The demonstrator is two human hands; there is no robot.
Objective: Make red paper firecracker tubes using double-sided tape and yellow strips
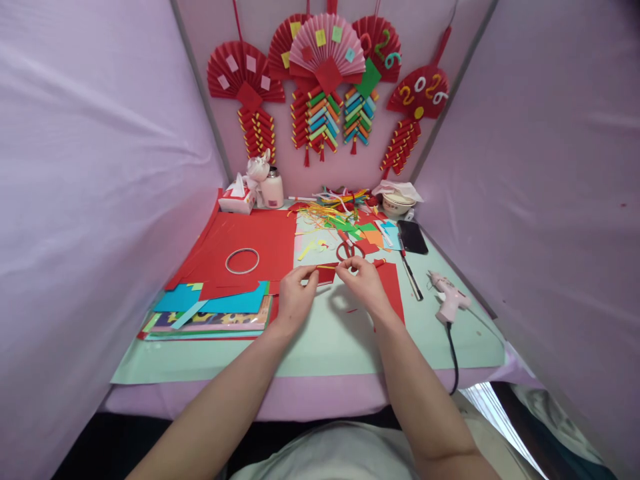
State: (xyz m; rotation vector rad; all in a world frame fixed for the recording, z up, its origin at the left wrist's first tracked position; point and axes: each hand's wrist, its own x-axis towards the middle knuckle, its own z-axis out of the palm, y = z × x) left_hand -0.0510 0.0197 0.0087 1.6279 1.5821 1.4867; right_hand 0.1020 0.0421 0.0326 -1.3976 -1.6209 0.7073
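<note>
My left hand [297,297] and my right hand [364,285] are both pinched closed over the middle of the table. A narrow yellow paper strip [327,267] stretches between their fingertips. Just beneath it shows a small piece of dark red paper [326,275]; whether it is joined to the strip I cannot tell. Red-handled scissors [345,249] lie right behind my right hand. Beside that hand is a red paper sheet [394,285], with a small red paper roll [380,262] on its far edge.
On the left, a tape ring [243,261] rests on large red sheets [260,230], near stacked coloured paper [220,303]. A pink glue gun [450,299], a black pen-like tool [412,277] and a phone [413,237] lie right. Scraps [335,217] spread behind; paper fans [327,50] hang above.
</note>
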